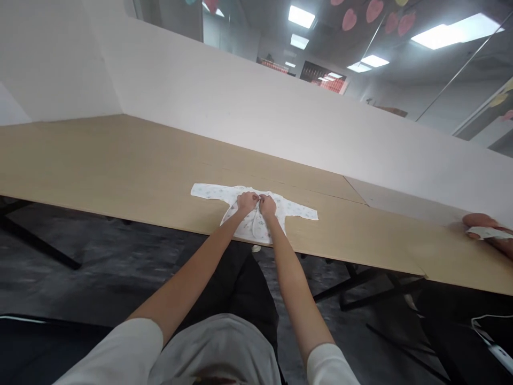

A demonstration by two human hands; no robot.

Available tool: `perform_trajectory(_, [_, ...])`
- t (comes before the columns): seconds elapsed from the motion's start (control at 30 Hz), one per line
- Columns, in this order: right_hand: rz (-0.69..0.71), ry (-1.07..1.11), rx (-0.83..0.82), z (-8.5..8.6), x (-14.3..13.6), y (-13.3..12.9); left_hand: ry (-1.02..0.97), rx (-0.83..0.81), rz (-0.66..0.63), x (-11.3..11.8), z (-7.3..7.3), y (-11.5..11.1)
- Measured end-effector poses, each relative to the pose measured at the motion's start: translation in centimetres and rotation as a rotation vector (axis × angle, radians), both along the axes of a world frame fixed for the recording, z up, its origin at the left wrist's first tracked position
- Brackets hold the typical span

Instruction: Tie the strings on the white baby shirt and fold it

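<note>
A small white patterned baby shirt (298, 209) lies flat on the tan table, its sleeves spread to both sides and its lower hem by the front edge. My left hand (247, 201) and my right hand (267, 205) meet at the upper middle of its front. The fingers of both hands are pinched together on the shirt's front opening, nearly touching each other. Below them the front flap's edge curves down. Any small fastener between the fingertips is hidden.
The long tan table (120, 166) runs left and right against a white wall (240, 101) with glass above. At the far right end lies a brown doll-like object (480, 220) with white cloth. Black table legs and a dark seat stand below.
</note>
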State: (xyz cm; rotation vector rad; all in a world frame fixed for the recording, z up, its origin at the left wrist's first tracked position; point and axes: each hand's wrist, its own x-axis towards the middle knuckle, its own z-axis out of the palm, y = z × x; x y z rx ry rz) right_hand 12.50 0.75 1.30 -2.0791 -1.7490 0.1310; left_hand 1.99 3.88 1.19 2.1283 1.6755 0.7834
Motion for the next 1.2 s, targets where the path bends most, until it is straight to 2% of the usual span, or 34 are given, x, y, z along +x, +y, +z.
perform_trajectory(0.2, [0.041, 0.060, 0.072, -0.4, 0.2, 0.1, -0.032, -0.001, -0.027, 0.1, 0.2, -0.2])
perform_trajectory(0.43, [0.034, 0.247, 0.120, -0.7, 0.8, 0.3, -0.016, 0.023, -0.023, 0.1, -0.1, -0.2])
perform_trajectory(0.7, [0.008, 0.269, 0.129, -1.1, 0.8, 0.4, 0.023, 0.036, -0.054, 0.2, -0.1, -0.3])
perform_trajectory(1.2, [-0.012, 0.350, 0.154, -1.0, 0.8, 0.1, -0.040, 0.053, -0.084, 0.0, -0.2, -0.2])
